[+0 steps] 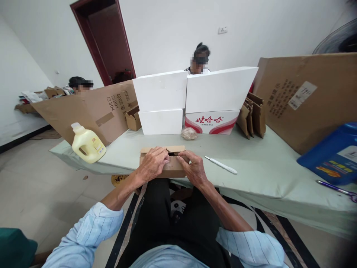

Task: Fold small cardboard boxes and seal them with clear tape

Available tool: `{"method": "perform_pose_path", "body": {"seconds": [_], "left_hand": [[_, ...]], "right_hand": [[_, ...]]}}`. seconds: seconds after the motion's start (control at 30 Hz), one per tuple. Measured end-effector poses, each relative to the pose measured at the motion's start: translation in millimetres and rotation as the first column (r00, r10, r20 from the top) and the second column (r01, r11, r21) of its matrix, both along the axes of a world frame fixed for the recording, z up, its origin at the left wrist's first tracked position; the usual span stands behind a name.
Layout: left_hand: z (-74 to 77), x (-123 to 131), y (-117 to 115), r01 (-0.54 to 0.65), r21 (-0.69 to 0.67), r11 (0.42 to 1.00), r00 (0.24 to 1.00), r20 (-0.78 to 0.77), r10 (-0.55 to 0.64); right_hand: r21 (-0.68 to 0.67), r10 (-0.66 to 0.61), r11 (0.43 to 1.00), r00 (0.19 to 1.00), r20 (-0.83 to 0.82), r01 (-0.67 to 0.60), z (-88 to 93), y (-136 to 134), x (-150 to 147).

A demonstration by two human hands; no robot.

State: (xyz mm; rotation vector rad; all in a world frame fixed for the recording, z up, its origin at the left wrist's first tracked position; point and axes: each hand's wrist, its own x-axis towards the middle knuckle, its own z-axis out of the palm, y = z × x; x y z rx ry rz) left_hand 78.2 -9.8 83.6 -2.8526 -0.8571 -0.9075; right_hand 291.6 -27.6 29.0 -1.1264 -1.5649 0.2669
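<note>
A small brown cardboard box (173, 172) lies at the front edge of the green-covered table, its lid flap partly raised with a dark gap beneath. My left hand (156, 160) is closed on the box's top at the left, fingers curled at the flap. On the right, my right hand (193, 166) pinches the box's upper edge between thumb and fingers. A white-handled craft knife (221, 165) rests on the cloth to the right of my right hand. Beyond the box sits a small clear plastic bundle (189, 133); its contents are unclear.
White boxes (161, 93) stand stacked ahead, between large cardboard sheets (312, 85). A yellow jug (88, 143) is at left; a blue jug (331, 152) and purple scissors (336, 188) at right. Folded cartons (258, 115) lean behind. Two people sit beyond.
</note>
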Motion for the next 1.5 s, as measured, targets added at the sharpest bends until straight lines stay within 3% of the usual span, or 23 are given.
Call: {"method": "perform_pose_path", "body": {"seconds": [0.33,0.47,0.57,0.7,0.87,1.0,1.13,1.3,1.5], "left_hand": [[14.0,-4,-9,0.086,-0.115,0.990,0.994,0.074,-0.078],[34.1,-5,-17,0.105,-0.253,0.962,0.985,0.158,-0.065],[55.3,-6,-13,0.123,-0.400,0.908,0.978,0.205,-0.042],[81.7,0,25,0.165,-0.504,0.847,0.966,0.258,-0.035],[94.2,36,114,0.209,-0.625,0.752,0.960,0.277,-0.036],[75.3,83,186,0.137,-0.691,0.710,0.980,0.201,0.006],[33.8,132,240,0.085,-0.691,0.717,0.990,0.141,0.019],[-14.7,179,285,0.053,-0.664,0.746,0.996,0.094,0.013],[-48.7,206,317,0.038,-0.638,0.769,0.999,0.044,-0.012]], "right_hand": [[-0.011,-0.007,1.000,1.000,0.021,0.007,-0.1,-1,3],[-0.013,0.010,1.000,1.000,0.027,-0.010,-4.3,-2,4],[-0.021,0.019,1.000,0.999,0.035,-0.018,-7.0,-4,4],[0.007,0.031,0.999,0.998,0.046,-0.031,-9.5,-7,3],[0.058,0.019,0.998,0.994,0.108,-0.026,-13.6,-11,5],[0.107,0.018,0.994,0.989,0.147,-0.034,-18.8,-20,5],[0.136,-0.023,0.991,0.983,0.184,-0.002,-24.0,-31,3],[0.160,-0.055,0.987,0.982,0.179,0.026,-28.2,-41,-1],[0.173,-0.058,0.985,0.985,0.164,0.030,-32.2,-38,2]]}}
